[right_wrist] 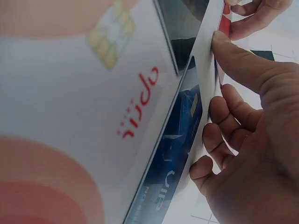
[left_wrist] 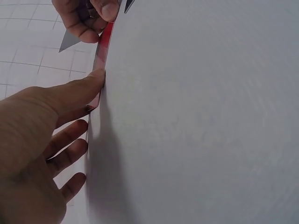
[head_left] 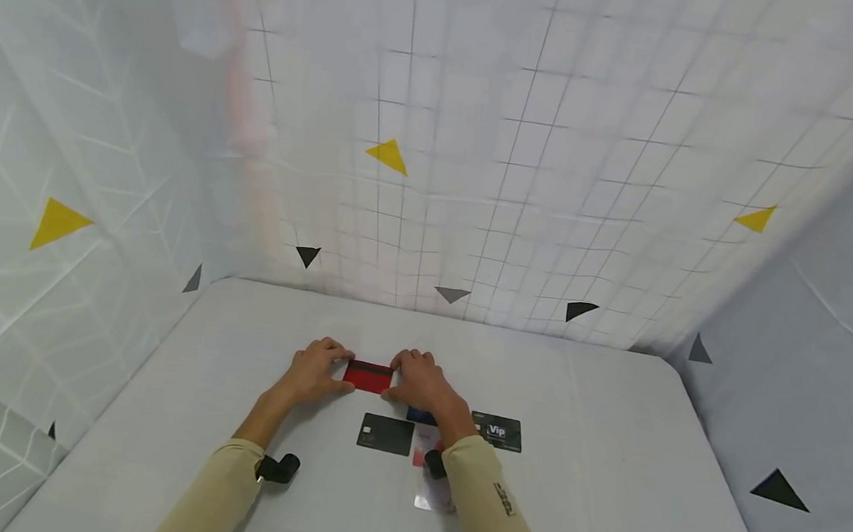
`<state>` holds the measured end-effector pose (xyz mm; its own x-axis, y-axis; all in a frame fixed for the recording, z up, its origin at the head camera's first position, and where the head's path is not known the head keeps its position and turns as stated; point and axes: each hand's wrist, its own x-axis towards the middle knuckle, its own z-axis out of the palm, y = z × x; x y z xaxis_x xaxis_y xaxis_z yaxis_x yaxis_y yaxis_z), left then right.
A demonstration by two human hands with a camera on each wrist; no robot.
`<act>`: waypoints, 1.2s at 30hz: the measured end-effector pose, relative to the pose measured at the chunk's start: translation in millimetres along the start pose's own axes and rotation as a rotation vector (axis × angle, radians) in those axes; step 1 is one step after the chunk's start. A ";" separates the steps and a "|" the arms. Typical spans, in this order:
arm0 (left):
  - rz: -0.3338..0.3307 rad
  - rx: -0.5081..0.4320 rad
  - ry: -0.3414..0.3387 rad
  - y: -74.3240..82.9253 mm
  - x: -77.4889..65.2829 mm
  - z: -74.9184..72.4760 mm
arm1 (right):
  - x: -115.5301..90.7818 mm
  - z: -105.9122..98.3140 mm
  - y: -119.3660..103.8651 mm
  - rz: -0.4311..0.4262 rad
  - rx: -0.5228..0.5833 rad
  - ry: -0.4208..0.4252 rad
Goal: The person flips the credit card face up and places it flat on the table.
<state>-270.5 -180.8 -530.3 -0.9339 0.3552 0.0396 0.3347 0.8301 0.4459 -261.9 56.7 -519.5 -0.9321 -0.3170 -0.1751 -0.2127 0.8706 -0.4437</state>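
A red card with a dark stripe along its far edge lies flat on the white table, between both hands. My left hand pinches its left end, thumb at the near corner and a fingertip at the far one. At the right end my right hand pinches the card the same way. In the left wrist view the red card appears nearly edge-on, low over the tabletop. A blue VIP card lies close beside my right hand, partly hidden by it in the head view.
Nearer me lie a dark grey VIP card and, under my right forearm, pale cards. A black Vip card is right of that wrist. White card with red lettering fills the right wrist view. Fabric walls enclose the table.
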 end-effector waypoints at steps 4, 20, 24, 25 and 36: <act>0.001 -0.011 0.004 0.7 0.3 0.1 | -1.5 -0.7 -0.7 0.001 0.013 0.001; -0.012 -0.044 -0.052 -0.9 0.0 0.9 | -0.5 3.5 2.7 -0.016 -0.009 0.018; -0.008 -0.042 -0.040 -1.3 -1.2 0.7 | -2.1 2.8 1.8 -0.029 -0.020 0.020; -0.005 -0.041 -0.037 -1.4 -1.5 0.3 | -2.7 2.5 1.4 -0.033 -0.023 0.020; 0.017 -0.042 0.002 -1.3 -6.6 1.1 | -7.1 2.1 4.4 -0.078 -0.064 0.027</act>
<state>-264.7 -183.7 -532.1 -0.9284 0.3682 0.0494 0.3450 0.8051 0.4825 -255.6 62.0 -522.0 -0.9194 -0.3751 -0.1185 -0.3020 0.8662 -0.3981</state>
